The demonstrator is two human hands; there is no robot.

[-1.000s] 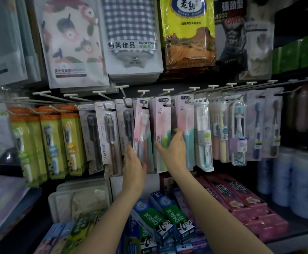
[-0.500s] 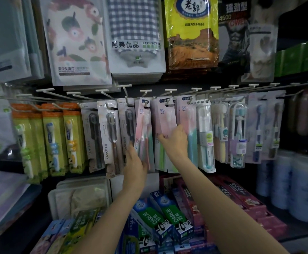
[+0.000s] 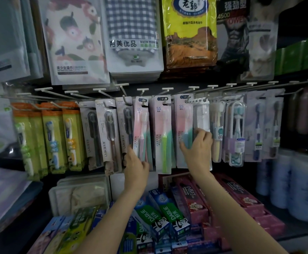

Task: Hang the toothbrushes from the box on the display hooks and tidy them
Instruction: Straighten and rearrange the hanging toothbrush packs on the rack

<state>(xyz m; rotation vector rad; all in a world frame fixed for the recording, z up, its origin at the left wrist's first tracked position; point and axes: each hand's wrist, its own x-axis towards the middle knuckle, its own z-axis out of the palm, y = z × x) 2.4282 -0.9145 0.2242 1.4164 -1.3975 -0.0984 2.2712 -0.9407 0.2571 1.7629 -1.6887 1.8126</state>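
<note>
**A:** What is the setting?

**B:** A dim shop display wall. Bagged towels [image 3: 133, 35] hang along the top; below them a row of white display hooks [image 3: 142, 91] carries carded toothbrush packs, all hanging with their long axis vertical. Under that, a shelf [image 3: 296, 233] holds toothpaste cartons [image 3: 160, 215] lying flat.

**B:** No stock box can be made out in this view.

**A:** Where are the hands?

**B:** Both reach up from below. The left hand [image 3: 135, 166] is at the lower end of a tilted pink pack [image 3: 141, 132], which leans out of line with its neighbours — fingers curled around its bottom edge, apparently pinching it. The right hand [image 3: 197, 145] is higher, fingers bent against the gap between a pink-and-teal pack [image 3: 183, 125] and a clear-cased pack [image 3: 202, 116] just beside it; whether it grips or only presses, I cannot tell.

**A:** What does the next move depend on?

**B:** Probably the tilted pack. It hangs directly above the left fingers, so that hand is nearer — swinging its bottom back would likely square it.
</note>
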